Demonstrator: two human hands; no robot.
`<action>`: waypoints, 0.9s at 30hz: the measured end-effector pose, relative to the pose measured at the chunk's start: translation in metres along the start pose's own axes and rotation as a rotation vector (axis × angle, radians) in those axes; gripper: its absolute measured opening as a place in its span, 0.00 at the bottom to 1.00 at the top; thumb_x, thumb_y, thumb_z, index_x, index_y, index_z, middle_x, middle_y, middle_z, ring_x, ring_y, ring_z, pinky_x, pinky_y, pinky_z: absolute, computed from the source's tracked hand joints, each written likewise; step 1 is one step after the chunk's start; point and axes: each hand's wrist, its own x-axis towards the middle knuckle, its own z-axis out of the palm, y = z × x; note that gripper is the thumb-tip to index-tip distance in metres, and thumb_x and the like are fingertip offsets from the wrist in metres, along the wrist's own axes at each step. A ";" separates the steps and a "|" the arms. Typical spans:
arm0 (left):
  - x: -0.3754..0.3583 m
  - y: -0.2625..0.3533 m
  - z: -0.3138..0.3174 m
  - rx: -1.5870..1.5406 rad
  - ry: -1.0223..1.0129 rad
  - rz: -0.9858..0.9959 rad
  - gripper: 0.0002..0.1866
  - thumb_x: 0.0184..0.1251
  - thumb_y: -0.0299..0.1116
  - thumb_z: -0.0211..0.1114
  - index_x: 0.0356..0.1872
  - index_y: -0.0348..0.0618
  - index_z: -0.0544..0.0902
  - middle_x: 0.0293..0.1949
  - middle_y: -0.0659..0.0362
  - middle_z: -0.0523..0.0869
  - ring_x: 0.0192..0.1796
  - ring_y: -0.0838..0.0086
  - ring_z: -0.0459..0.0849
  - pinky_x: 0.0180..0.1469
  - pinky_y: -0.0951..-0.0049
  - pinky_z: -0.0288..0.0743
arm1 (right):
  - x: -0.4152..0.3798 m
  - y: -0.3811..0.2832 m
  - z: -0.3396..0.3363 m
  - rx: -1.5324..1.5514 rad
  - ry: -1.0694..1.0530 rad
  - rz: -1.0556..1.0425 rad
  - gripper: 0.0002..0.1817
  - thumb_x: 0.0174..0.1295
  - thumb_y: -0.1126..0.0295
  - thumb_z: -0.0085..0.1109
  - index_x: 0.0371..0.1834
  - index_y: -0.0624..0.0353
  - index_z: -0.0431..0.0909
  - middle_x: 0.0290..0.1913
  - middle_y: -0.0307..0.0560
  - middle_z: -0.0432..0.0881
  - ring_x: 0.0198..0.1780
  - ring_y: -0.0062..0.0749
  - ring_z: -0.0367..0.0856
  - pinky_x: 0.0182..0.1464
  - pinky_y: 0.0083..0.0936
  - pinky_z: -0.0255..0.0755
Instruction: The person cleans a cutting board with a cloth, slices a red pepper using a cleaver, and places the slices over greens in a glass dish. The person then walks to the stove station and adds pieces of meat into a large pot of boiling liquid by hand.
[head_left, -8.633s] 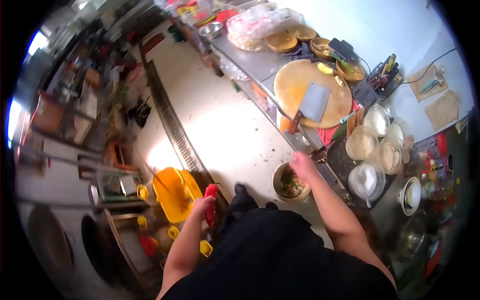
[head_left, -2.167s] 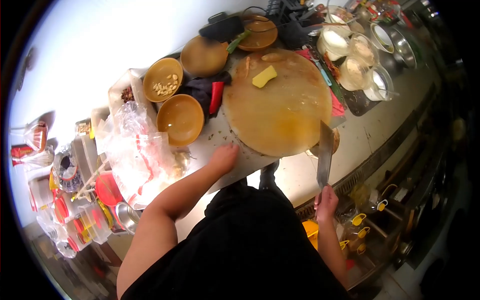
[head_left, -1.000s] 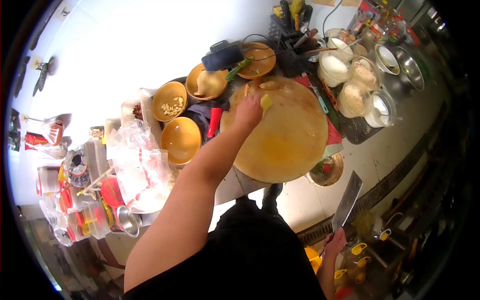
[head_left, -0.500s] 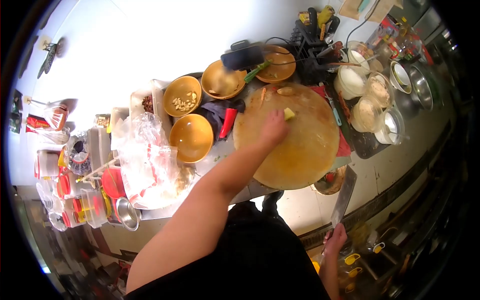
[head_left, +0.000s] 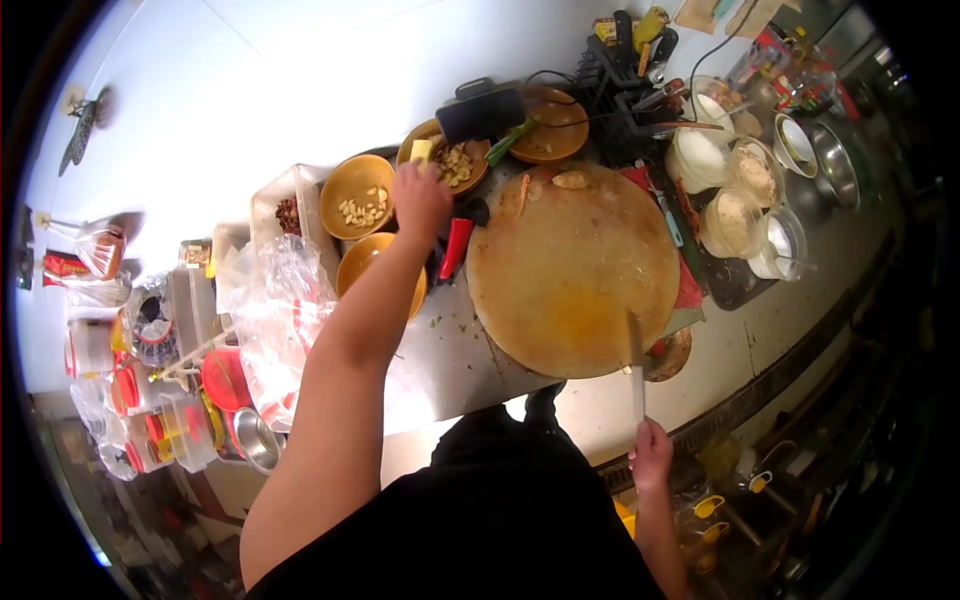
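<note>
My left hand [head_left: 422,205] is closed, with a pale yellow chunk [head_left: 422,151] at its fingertips that looks like peeled ginger. The hand is over the near left edge of a brown bowl [head_left: 484,181] holding small chopped pieces [head_left: 456,165]. My right hand [head_left: 652,455] is wrapped round the handle of a cleaver [head_left: 638,375], its blade pointing away over the right front edge of the round chopping board [head_left: 560,270]. A knobbly tan piece [head_left: 572,180] and a thin orange-brown strip [head_left: 523,195] lie at the board's far side.
Left of the board is a red pepper [head_left: 456,247]. A bowl of garlic cloves [head_left: 345,190], a bowl with a green stalk [head_left: 508,142] and a plastic bag [head_left: 270,320] stand further out. Tubs of white powder [head_left: 702,160] and a knife rack [head_left: 605,95] are at the right.
My left hand has moved left and away from me, carrying the yellow chunk from the board to the bowl. My right hand has shifted slightly left, bringing the cleaver to the board's edge.
</note>
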 end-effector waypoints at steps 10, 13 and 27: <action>0.004 0.156 0.086 -0.481 -0.439 0.341 0.25 0.59 0.27 0.53 0.61 0.48 0.72 0.64 0.49 0.70 0.66 0.55 0.69 0.65 0.58 0.65 | 0.003 -0.002 0.034 -0.215 -0.091 -0.026 0.21 0.64 0.59 0.54 0.55 0.59 0.79 0.40 0.54 0.85 0.38 0.31 0.81 0.46 0.26 0.74; 0.023 0.183 0.098 -0.369 -0.555 0.307 0.21 0.61 0.27 0.52 0.57 0.47 0.75 0.59 0.52 0.74 0.61 0.55 0.72 0.61 0.56 0.67 | 0.001 0.014 0.031 -0.168 -0.097 -0.133 0.17 0.69 0.65 0.52 0.53 0.68 0.76 0.19 0.36 0.71 0.18 0.16 0.66 0.20 0.16 0.60; -0.012 0.152 0.048 -0.425 -0.645 0.068 0.15 0.55 0.25 0.56 0.45 0.35 0.76 0.45 0.43 0.79 0.52 0.52 0.77 0.56 0.59 0.71 | 0.009 0.004 0.016 0.128 -0.086 0.010 0.13 0.72 0.64 0.47 0.44 0.63 0.76 0.15 0.35 0.66 0.14 0.16 0.62 0.15 0.16 0.54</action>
